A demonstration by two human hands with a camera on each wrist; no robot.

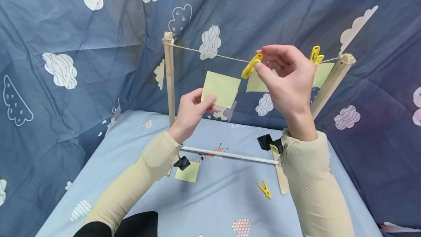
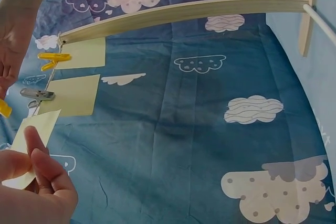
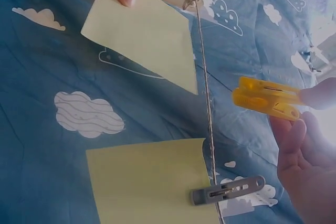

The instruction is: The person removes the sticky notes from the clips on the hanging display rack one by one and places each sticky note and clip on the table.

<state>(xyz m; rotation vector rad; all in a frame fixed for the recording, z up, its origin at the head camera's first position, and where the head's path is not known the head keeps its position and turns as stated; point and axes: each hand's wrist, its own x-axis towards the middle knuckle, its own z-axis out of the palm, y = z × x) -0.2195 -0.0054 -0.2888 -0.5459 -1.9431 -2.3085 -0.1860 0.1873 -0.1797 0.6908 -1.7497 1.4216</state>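
Observation:
My left hand (image 1: 192,111) pinches a pale yellow paper square (image 1: 222,89) by its lower left part, thumb in front. The paper's upper edge is close to a thin string (image 1: 213,54). My right hand (image 1: 289,78) holds a yellow clothespin (image 3: 265,98) by its handle end, between thumb and fingers. In the right wrist view this clothespin is beside the string, apart from it. A grey clothespin (image 3: 228,190) fastens a second paper square (image 3: 149,177) to the string. Farther along, another yellow clothespin (image 2: 54,57) holds a third square (image 2: 84,53).
Two wooden posts (image 1: 169,79) carry the string, and a white rod (image 1: 230,155) joins them low down. On the light blue sheet (image 1: 223,200) lie one more paper square (image 1: 188,173) and a loose yellow clothespin (image 1: 264,190). Dark blue cloud-print fabric (image 1: 108,46) hangs behind.

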